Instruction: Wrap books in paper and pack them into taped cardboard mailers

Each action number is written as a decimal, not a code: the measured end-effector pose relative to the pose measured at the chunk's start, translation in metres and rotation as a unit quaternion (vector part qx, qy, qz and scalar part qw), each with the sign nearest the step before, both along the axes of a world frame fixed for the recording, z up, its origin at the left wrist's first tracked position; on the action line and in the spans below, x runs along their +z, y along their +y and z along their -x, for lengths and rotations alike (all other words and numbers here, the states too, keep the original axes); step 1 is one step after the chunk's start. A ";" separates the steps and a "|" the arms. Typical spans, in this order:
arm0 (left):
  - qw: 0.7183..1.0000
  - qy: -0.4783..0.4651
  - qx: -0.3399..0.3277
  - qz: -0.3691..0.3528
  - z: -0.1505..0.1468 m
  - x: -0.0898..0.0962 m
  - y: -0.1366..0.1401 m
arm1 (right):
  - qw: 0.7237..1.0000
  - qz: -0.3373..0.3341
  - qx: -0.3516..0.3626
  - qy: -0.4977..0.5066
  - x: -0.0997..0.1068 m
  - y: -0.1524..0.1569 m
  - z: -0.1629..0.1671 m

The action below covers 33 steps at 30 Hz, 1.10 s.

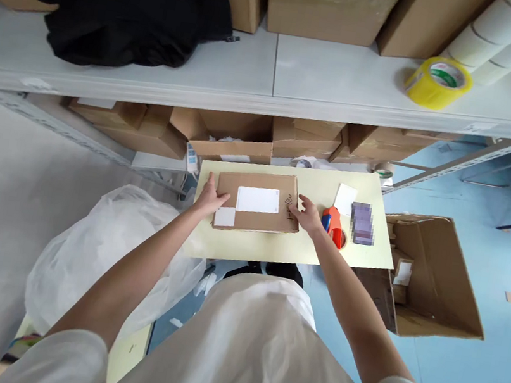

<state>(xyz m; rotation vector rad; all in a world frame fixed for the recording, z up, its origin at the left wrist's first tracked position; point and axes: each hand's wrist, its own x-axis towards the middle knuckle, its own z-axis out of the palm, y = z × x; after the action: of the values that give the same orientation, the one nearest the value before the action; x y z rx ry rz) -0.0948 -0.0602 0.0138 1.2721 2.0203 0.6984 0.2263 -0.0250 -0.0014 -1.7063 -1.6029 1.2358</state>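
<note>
A closed brown cardboard box (255, 220) lies flat on the pale yellow table (246, 251). On its top are a large white label (258, 200), a smaller white label (225, 216) and black handwriting near the right end. My left hand (209, 199) grips the box's left end, thumb over the top. At the opposite end my right hand (308, 215) holds the right edge with its fingers. Just right of that hand sits a red and blue tape dispenser (334, 226). Beyond it are a white card (345, 199) and a blurred purple item (363, 223).
A shelf (321, 73) spans the back, bearing black cloth (134, 4), boxes and yellow tape (439, 83). More cartons (228, 148) fill the level below. An open carton (443, 283) stands right of the table; a large translucent plastic bag (107, 252) bulges at left.
</note>
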 end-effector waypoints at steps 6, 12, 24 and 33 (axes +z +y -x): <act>0.934 0.252 -0.249 -0.038 -0.047 0.045 0.020 | 0.966 -0.075 -0.016 -0.247 -0.021 -0.066 -0.082; 0.843 0.296 -0.450 -0.004 -0.133 0.048 0.065 | 0.931 0.049 0.043 -0.360 -0.039 -0.064 -0.099; 0.880 0.282 -0.365 0.115 -0.170 0.034 0.076 | 0.990 0.004 0.001 -0.138 -0.047 -0.025 -0.125; 0.934 0.171 -0.305 0.072 -0.205 0.056 0.091 | 0.966 0.043 -0.105 0.232 -0.053 -0.006 -0.151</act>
<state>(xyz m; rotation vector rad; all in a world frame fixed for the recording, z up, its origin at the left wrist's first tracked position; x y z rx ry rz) 0.1101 0.0311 0.0702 1.8976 1.7256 0.0336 0.3772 -0.0314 -0.0545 -1.4480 -1.0792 1.4770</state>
